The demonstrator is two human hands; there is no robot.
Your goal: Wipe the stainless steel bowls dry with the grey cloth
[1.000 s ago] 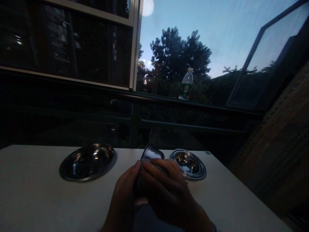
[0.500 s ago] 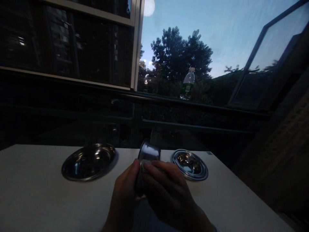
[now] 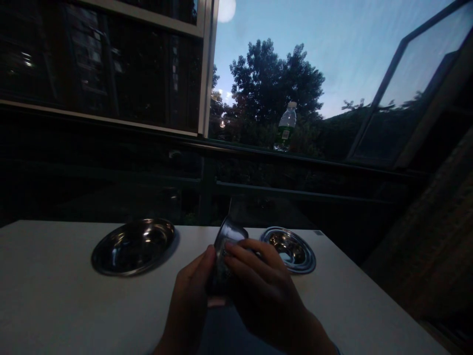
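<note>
In the dim light, a shiny metal cup (image 3: 232,230) is tilted between my hands above the front part of the white table (image 3: 81,305). My left hand (image 3: 189,291) is closed around its left side, thumb pointing up along the wall. My right hand (image 3: 264,286) lies across the cup from the right, fingers bent and pressed against it. Under those fingertips a speckled grey wad (image 3: 223,252) shows in part; its material is hard to make out. The cup's lower end is mostly hidden by the hands and shadow.
A wide shallow metal bowl (image 3: 133,249) rests on the table at left. To the right lies a smaller wide-rimmed metal dish (image 3: 291,249). Past the table's far edge is a dark railing, and a plastic bottle (image 3: 286,125) with a green label stands at the open window.
The cup has tipped a little to the right, and more of its wall shows. My right fingers have shifted slightly over it. Less of the speckled wad is visible.
</note>
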